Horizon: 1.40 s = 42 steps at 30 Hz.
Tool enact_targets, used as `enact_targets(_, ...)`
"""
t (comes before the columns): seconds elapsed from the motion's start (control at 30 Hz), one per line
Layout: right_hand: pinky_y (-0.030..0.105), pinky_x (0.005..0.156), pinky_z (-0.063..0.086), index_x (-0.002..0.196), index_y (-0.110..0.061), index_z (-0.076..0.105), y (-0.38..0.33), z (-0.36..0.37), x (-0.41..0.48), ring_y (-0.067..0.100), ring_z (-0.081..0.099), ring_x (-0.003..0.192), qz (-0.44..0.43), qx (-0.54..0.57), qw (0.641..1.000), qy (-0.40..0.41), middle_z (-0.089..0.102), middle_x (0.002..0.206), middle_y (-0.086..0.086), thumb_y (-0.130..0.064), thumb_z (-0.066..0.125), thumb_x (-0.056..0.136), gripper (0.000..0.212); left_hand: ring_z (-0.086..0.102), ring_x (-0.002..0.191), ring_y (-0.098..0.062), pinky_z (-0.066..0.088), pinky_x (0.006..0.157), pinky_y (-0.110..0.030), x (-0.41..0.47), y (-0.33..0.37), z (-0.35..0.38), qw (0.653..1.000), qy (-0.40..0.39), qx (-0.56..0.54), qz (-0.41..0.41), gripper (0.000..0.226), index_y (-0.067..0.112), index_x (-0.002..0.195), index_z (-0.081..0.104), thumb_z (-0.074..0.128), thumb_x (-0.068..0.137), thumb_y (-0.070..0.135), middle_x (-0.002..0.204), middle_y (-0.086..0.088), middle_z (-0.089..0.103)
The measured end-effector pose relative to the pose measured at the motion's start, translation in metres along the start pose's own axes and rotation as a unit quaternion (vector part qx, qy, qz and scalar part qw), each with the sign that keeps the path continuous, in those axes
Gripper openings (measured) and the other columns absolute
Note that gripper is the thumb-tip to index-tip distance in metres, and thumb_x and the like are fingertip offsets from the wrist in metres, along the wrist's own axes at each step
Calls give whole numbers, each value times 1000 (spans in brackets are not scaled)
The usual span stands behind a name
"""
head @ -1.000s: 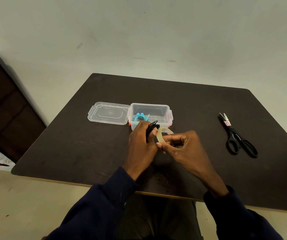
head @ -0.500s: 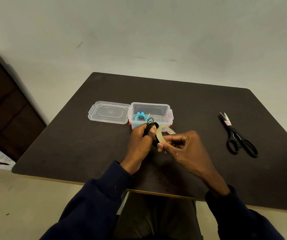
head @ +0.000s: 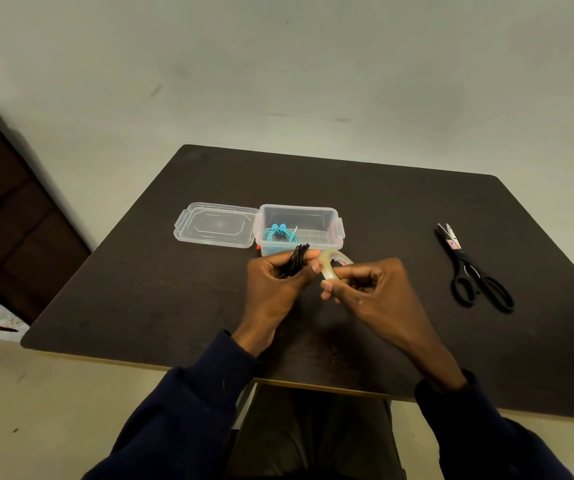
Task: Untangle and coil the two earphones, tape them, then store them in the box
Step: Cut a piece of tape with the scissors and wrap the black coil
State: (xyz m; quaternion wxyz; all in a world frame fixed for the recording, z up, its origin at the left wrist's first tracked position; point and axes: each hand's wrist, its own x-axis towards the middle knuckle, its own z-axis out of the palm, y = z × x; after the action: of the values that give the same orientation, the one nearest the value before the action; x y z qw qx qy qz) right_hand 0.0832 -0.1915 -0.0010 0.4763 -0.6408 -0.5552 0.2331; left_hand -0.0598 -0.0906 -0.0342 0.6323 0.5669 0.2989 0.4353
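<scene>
My left hand [head: 275,289] grips a coiled black earphone [head: 296,259] just in front of the clear plastic box [head: 335,221]. My right hand [head: 368,289] holds a roll of clear tape [head: 330,263] right beside the black coil, thumb and fingers pinched at the roll's near edge. A coiled blue earphone [head: 276,234] lies inside the box at its left end. Both hands hover above the dark table [head: 140,289] near its middle.
The box's clear lid [head: 214,225] lies flat to the left of the box. Black scissors [head: 472,271] lie at the right of the table. A dark wooden cabinet [head: 8,220] stands at the far left beyond the table.
My left hand has turned so the black coil tilts up and its palm side shows more. The right hand keeps its hold on the tape roll, almost unmoved.
</scene>
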Motion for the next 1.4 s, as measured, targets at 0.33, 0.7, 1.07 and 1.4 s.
enact_targets(0.33,47,75,62,92,-14,82,2,1,-1,22,74,74,15,-2,1000,1,78,80,-3,-14,76,89,7,74,88,-11,58,78,-22,2,-7,4,985,49,100,134,18,27,93,75,81,82,15,89,9,76)
enact_targets(0.7,19,65,55,97,-12,80,1,9,-2,13,73,66,50,39,998,31,77,74,-2,-20,77,88,13,68,87,-17,58,75,-27,6,-15,11,957,69,213,186,13,8,100,69,68,96,21,94,-3,71)
enact_targets(1.07,24,68,57,95,-13,80,8,-7,-16,14,71,68,27,14,999,20,77,75,-3,-19,75,89,9,68,82,-18,59,86,-36,22,14,0,997,-28,68,-29,13,4,101,74,65,97,13,92,-8,78)
enact_targets(1.4,20,99,50,102,-23,80,39,-14,-40,-2,65,106,35,-30,999,19,75,106,-19,-18,76,86,17,70,71,-18,61,75,-29,37,35,7,986,-32,160,40,19,2,99,73,62,100,18,85,-2,79)
